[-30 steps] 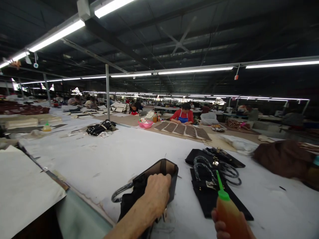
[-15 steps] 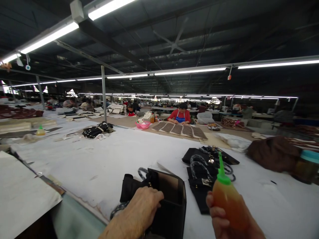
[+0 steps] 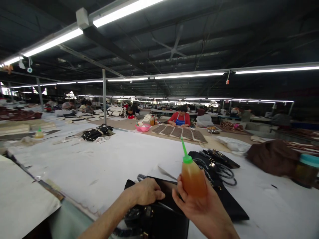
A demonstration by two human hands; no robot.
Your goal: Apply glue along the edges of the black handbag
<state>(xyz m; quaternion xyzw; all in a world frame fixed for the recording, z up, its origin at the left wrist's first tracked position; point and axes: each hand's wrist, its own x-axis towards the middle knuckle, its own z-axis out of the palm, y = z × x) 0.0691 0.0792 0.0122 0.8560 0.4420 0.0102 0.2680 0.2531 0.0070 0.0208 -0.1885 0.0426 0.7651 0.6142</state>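
A black handbag [image 3: 169,219] with a brown lining lies on the white table in front of me. My left hand [image 3: 148,192] is closed on its upper edge, fingers curled over the opening. My right hand [image 3: 208,209] wraps round a squeeze bottle [image 3: 193,179] of amber liquid, its green nozzle pointing up. The bottle is held above the right side of the bag. Behind it, more black handbags [image 3: 231,202] with patterned handles are partly covered by my right hand. A pale pointed blade-like tool [image 3: 165,172] lies just beyond the bag.
A dark brown cloth [image 3: 272,157] and a jar with a blue lid [image 3: 307,169] stand at the right. Black dotted pieces [image 3: 97,132] lie farther left on the white table [image 3: 99,166]. Across it, a person in a red top [image 3: 180,118] works near a pink basin [image 3: 143,127].
My right hand has brought the squeeze bottle leftward, from beside the bag to above its right side. The left hand stays on the bag, whose opening has tipped lower.
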